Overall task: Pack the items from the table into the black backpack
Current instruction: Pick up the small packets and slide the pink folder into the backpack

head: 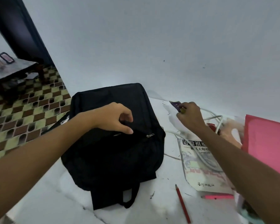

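The black backpack (113,152) lies flat on the white marble table (55,199), its straps toward me. My left hand (115,118) rests on its front, fingers pinching the fabric at a pocket opening beside a silver zipper pull (149,135). To the right of the bag, my right hand (190,114) grips a small purple packet (175,105) just above the table. A book (200,165) with Chinese print lies under my right forearm, and a white cable (217,120) runs across it.
A red pencil (183,204) and a pink marker (219,196) lie at the near right. A pink folder (268,143) stands at the right edge, beside a pale plastic bag (233,131). The white wall is close behind. Left, a tiled floor and a low bench.
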Motion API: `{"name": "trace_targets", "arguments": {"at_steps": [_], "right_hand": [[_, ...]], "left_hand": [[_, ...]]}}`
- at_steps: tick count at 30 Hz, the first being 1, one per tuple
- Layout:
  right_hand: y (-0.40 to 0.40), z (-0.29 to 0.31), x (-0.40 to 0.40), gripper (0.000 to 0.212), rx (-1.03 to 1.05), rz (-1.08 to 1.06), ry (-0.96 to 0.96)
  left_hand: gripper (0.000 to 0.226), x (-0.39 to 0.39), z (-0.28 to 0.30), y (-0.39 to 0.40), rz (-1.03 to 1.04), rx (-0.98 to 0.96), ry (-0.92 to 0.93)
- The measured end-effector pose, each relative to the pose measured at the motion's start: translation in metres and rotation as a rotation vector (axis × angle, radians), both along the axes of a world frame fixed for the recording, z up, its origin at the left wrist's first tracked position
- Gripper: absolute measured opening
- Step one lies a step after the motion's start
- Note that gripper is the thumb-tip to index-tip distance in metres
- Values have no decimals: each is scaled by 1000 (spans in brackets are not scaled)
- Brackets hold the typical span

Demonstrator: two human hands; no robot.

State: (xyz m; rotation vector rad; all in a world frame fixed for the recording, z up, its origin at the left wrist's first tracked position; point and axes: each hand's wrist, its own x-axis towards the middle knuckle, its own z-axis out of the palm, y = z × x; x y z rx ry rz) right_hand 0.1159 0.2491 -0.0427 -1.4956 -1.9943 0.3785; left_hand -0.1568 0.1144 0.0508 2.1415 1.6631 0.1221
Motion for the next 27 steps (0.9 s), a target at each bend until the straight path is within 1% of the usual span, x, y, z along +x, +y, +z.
{"name": "trace_targets", "arguments": {"at_steps": [1, 3, 4, 5, 6, 7, 9, 11, 13, 14, 16, 18, 20, 22, 23, 25, 27], "right_hand": [[-9, 6, -10, 31, -6, 28, 64], [-29, 19, -32, 35, -19, 110, 238], [-42, 26, -44, 36, 1, 164, 313], [-57, 35, -54, 35, 49, 234, 359], [-74, 43, -65, 35, 118, 332, 373], [-90, 49, -73, 34, 196, 456, 364], [-124, 55, -85, 34, 327, 711, 283], [-149, 46, -95, 34, 458, 840, 127], [-166, 30, -106, 35, 544, 814, -19], [-170, 25, -112, 36, 542, 767, -70], [-172, 20, -127, 40, 487, 648, -162], [-170, 23, -149, 38, 434, 519, -223], [-162, 32, -172, 33, 338, 447, -283], [-151, 43, -192, 42, 240, 434, -344], [-142, 47, -199, 43, 186, 432, -392], [-128, 51, -208, 36, 34, 452, -561], [-124, 49, -208, 33, -62, 489, -671]], "left_hand": [[51, -11, -2, -9, 20, -7, 46], [67, -27, -12, -23, 53, 57, 177], [69, -31, -17, -27, 69, 100, 221], [63, -32, -21, -30, 82, 142, 223], [51, -33, -23, -33, 99, 185, 182], [39, -33, -22, -34, 114, 228, 117], [31, -34, -13, -33, 176, 318, -30], [24, -37, 0, -31, 231, 407, -108], [19, -40, 16, -29, 245, 443, -145], [18, -40, 23, -28, 246, 438, -158], [17, -40, 34, -26, 248, 447, -167], [16, -38, 42, -25, 256, 480, -169], [15, -37, 48, -23, 268, 494, -168], [15, -35, 52, -23, 268, 487, -166], [14, -35, 54, -22, 269, 483, -166], [13, -36, 55, -23, 271, 479, -164], [13, -37, 54, -22, 267, 467, -157]]}}
